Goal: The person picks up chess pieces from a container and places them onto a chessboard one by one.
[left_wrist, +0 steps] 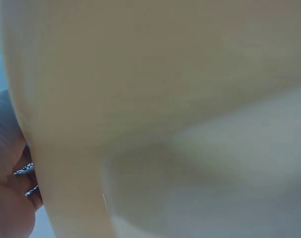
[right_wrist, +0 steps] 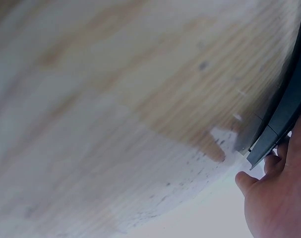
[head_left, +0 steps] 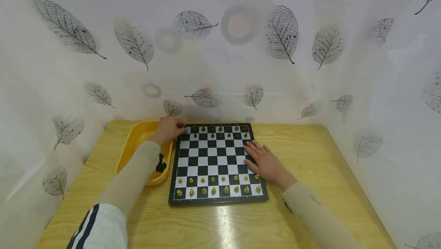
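Observation:
A black-and-white chessboard point(head_left: 208, 157) lies on the table. At its far left corner my left hand point(head_left: 167, 129) pinches a small dark chess piece point(head_left: 185, 129) between thumb and fingers. Two rows of dark reddish pieces point(head_left: 221, 128) stand along the far side, and two rows of yellow pieces point(head_left: 213, 190) along the near side. My right hand point(head_left: 267, 163) rests with its fingers spread on the board's right edge. In the left wrist view, part of the left hand point(left_wrist: 11, 183) shows beyond a blurred yellowish surface. The right wrist view shows the right hand point(right_wrist: 279, 193) beside the board's dark edge point(right_wrist: 281, 116).
A yellow plastic tray point(head_left: 124, 153) stands left of the board, under the left forearm, with a black item point(head_left: 160, 163) inside. The wooden table point(head_left: 296, 145) extends right and in front. A whitish leaf-print curtain point(head_left: 220, 57) hangs behind and at both sides.

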Demonstrator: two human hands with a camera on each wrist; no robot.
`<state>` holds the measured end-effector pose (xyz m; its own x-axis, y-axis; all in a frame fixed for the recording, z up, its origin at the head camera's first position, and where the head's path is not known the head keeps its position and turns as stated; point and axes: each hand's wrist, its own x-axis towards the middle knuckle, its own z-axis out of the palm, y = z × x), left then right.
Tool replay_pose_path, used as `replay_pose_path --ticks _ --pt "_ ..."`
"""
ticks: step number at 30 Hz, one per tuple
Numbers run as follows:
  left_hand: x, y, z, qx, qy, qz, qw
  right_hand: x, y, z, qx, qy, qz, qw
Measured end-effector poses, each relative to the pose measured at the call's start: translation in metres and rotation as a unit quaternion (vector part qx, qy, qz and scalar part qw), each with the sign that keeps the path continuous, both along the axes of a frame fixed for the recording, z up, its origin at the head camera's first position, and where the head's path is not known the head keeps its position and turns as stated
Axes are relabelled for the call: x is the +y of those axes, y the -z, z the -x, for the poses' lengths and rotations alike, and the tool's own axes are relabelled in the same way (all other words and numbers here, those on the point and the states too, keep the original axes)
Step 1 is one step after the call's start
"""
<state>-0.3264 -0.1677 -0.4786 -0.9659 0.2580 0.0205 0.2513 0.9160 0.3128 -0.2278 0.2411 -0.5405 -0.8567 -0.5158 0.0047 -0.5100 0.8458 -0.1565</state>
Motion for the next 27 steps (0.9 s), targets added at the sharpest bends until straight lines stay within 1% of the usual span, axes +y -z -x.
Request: replay_pose_path --ticks 7,13,19,27 --pt "0.002 0.0032 0.0027 -0.005 -0.013 0.019 0.9997 -0.0016 -0.0042 -0.0018 -0.004 -0.001 0.005 1.0" --pt "0.0042 0.0 0.0007 -0.001 -0.012 0.026 0.9996 -0.0015 -0.0057 -0.0026 -0.002 0.0 0.005 1.0" --pt "0.0067 -0.0005 -0.0008 0.0 -0.022 0.036 0.9991 -0.0013 -0.0053 -0.0025 -0.005 0.003 0.001 1.0" --pt "0.0073 0.0019 0.0006 -0.005 -0.026 0.031 0.9992 -0.0015 -0.0054 -0.0027 -0.008 0.006 0.002 1.0"
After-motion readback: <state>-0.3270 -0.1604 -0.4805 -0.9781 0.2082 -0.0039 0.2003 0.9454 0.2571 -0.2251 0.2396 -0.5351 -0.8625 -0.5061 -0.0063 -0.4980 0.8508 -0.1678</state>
